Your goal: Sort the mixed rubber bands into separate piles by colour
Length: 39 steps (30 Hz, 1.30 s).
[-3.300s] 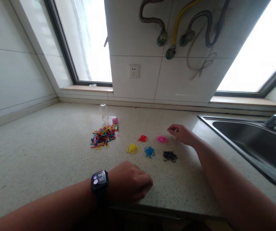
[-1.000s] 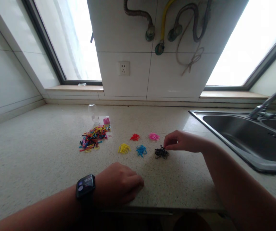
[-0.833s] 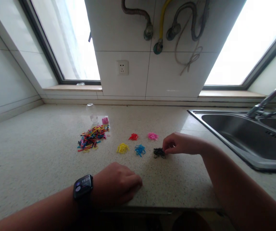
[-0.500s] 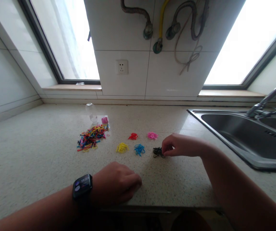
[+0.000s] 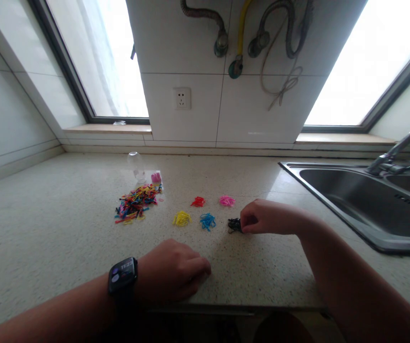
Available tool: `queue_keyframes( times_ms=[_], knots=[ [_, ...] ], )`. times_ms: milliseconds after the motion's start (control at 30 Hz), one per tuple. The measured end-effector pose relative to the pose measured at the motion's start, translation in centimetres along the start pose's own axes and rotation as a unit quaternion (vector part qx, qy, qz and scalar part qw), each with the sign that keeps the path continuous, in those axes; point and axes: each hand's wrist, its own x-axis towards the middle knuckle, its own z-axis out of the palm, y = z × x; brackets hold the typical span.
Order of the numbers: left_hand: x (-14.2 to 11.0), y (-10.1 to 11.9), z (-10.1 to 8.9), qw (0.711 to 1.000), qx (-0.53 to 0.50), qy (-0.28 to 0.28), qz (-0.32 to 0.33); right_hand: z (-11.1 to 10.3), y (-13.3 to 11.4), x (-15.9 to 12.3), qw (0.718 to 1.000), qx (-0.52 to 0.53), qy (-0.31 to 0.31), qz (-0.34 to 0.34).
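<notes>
My right hand [image 5: 258, 216] is at the right side of a small pile of black rubber bands [image 5: 234, 225], thumb and fingers pinched together on its edge and hiding part of it. Closed in a loose fist, my left hand [image 5: 172, 271] rests near the counter's front edge, a dark watch on its wrist. Between and beyond the hands lie small separate piles of rubber bands: yellow [image 5: 181, 218], blue [image 5: 208, 221], red [image 5: 198, 201] and pink [image 5: 227, 201]. A larger heap of mixed-colour bands [image 5: 137, 204] spreads over the left part of the counter.
Behind the mixed heap stands a clear, rounded container [image 5: 136, 166], with a pink piece [image 5: 156, 177] beside it. The steel sink [image 5: 333, 209] and its faucet [image 5: 387, 159] take up the right side. A tiled wall with a socket [image 5: 182, 98] closes off the back of the speckled counter [image 5: 65, 257].
My right hand's fingers have closed more tightly at the black pile, whose right edge shows less. My left hand stays put; the view has shifted slightly.
</notes>
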Motion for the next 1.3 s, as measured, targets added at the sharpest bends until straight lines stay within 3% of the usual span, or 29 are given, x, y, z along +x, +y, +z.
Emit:
queue_keyframes(
  times_ms=[833, 1167, 1300],
  knots=[
    [-0.1, 0.0, -0.1, 1.000, -0.010, -0.001, 0.001, -0.4, 1.3, -0.2, 0.998, 0.012, 0.059, 0.028],
    [-0.1, 0.1, -0.1, 1.000, -0.004, -0.002, 0.003, 0.4, 5.5, 1.8, 0.979, 0.080, 0.179, 0.051],
    [-0.1, 0.1, -0.1, 1.000, 0.000, 0.000, 0.007, 0.9, 7.1, 2.7, 0.973, 0.098, 0.199, 0.058]
  ],
)
